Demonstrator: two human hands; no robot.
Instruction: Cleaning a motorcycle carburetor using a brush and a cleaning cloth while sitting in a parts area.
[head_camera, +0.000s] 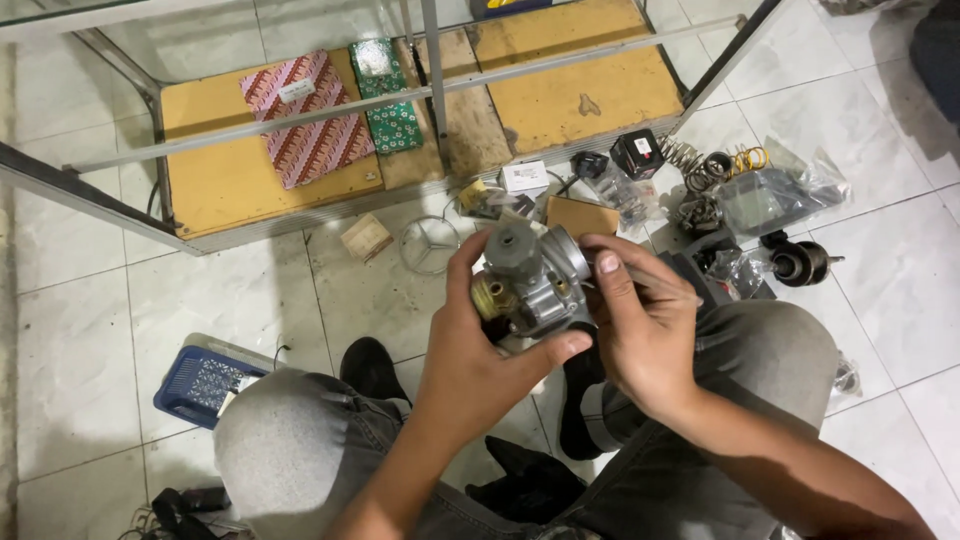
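White floor tiles (80, 330) lie below; a grey carburetor (530, 280) is gripped by the left hand (475, 350) and right hand (640, 325).

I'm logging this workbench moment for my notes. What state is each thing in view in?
Carburetor: lifted above the lap, gripped by both hands.
Left hand: closed around the carburetor from below.
Right hand: fingers on the carburetor's side.
Glass cabinet: standing on the floor, two patterned packets lying flat inside.
Blue basket: upright on the tiles.
Spare parts: scattered loose on the floor.
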